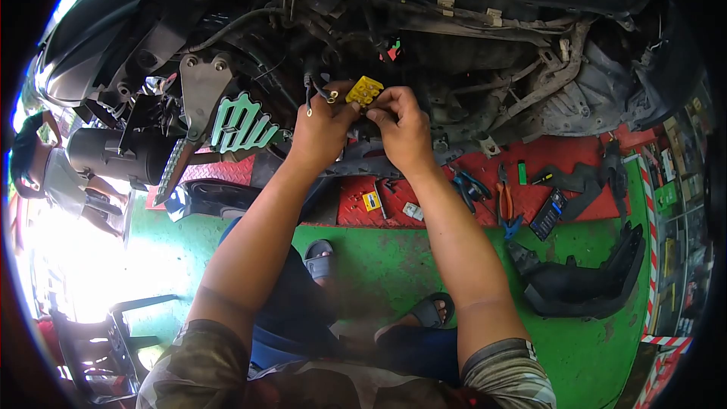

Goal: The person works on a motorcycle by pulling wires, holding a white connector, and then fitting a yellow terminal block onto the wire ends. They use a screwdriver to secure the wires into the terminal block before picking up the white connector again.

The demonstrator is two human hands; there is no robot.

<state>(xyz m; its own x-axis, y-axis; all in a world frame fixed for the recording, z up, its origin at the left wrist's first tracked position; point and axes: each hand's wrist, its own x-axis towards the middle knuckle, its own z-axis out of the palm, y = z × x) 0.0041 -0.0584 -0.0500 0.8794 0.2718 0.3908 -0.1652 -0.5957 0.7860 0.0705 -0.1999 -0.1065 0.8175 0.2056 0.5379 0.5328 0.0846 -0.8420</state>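
My left hand is closed, pinching a small yellow plastic piece with raised shapes on its face. From the other side, the bent fingers of my right hand close on the lower right edge of the same piece. What kind of part it is, I cannot make out. Beside my left hand, dark cables end in brass-coloured ring terminals. Both hands are in front of the exposed frame of a motorcycle with dark bodywork.
On the red platform below lie orange-handled pliers, a phone and a yellow-and-white packet. A black body panel rests on the green floor. A green footrest plate juts out at left. Another person stands far left.
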